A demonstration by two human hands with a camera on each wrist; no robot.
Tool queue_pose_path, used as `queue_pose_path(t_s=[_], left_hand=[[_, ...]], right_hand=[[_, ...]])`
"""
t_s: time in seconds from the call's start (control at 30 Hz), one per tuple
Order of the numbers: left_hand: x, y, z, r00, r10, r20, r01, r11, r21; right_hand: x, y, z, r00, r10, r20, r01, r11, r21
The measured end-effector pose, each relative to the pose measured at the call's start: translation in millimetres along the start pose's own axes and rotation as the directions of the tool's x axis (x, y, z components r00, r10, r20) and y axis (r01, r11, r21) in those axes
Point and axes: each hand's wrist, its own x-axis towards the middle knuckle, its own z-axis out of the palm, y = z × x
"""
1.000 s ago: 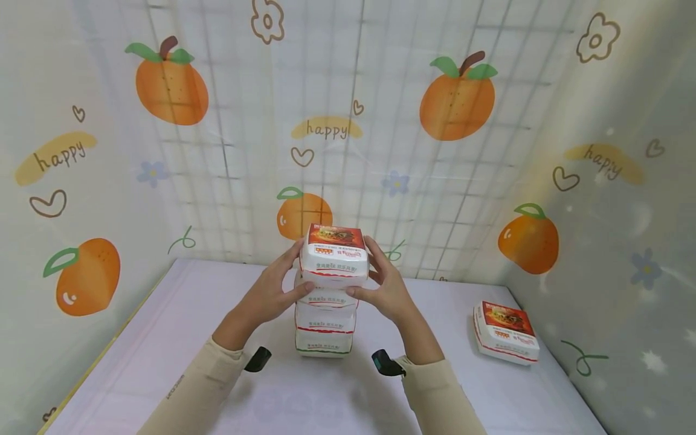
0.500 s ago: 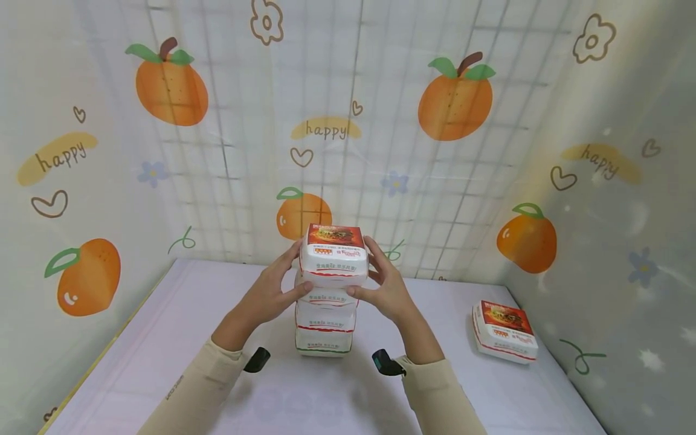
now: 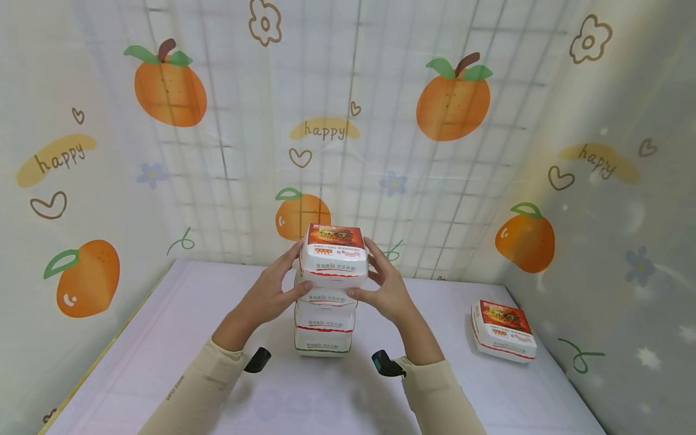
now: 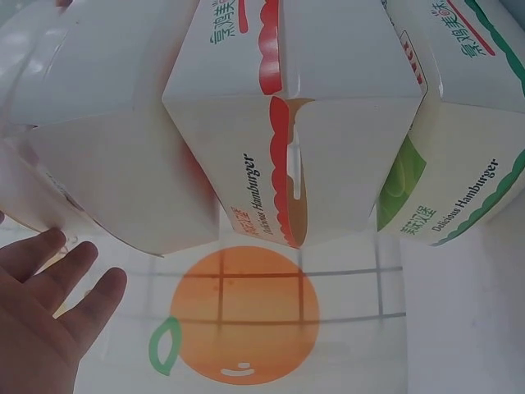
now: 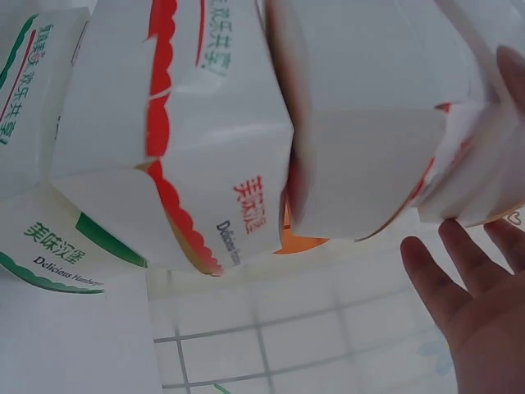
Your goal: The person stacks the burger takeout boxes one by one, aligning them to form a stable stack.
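Note:
A white hamburger box (image 3: 334,260) with a red burger picture on its lid sits uppermost in an upright stack in the head view. My left hand (image 3: 272,290) grips its left side, thumb at the front lower edge and fingers reaching behind. On the opposite side my right hand (image 3: 387,291) holds it the same way. Beneath are more white boxes, among them a red-edged box (image 4: 234,156) and, at the bottom, a green-edged box (image 3: 323,345). Both wrist views show the stack sideways, with left fingers (image 4: 90,308) and right fingers (image 5: 435,279) spread by the upper boxes.
Another hamburger box (image 3: 502,332) lies apart on the right of the white table (image 3: 304,405). A fruit-patterned curtain (image 3: 380,78) closes off the back and sides. Small black cameras, left (image 3: 258,360) and right (image 3: 387,364), sit at the wrists.
Neither hand has visibly moved, and the stack stands as before. Only the head view has shifted very slightly.

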Motion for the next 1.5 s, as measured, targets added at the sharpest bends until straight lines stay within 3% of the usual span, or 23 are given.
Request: queue_pose_path(t_s=[1.5], left_hand=[[-1.4, -3.1, 1.2, 1.0, 0.015, -0.016, -0.014, 1.0, 0.019]], right_hand=[[-1.2, 0.8, 4.4, 0.999, -0.008, -0.037, 0.008, 1.0, -0.001]])
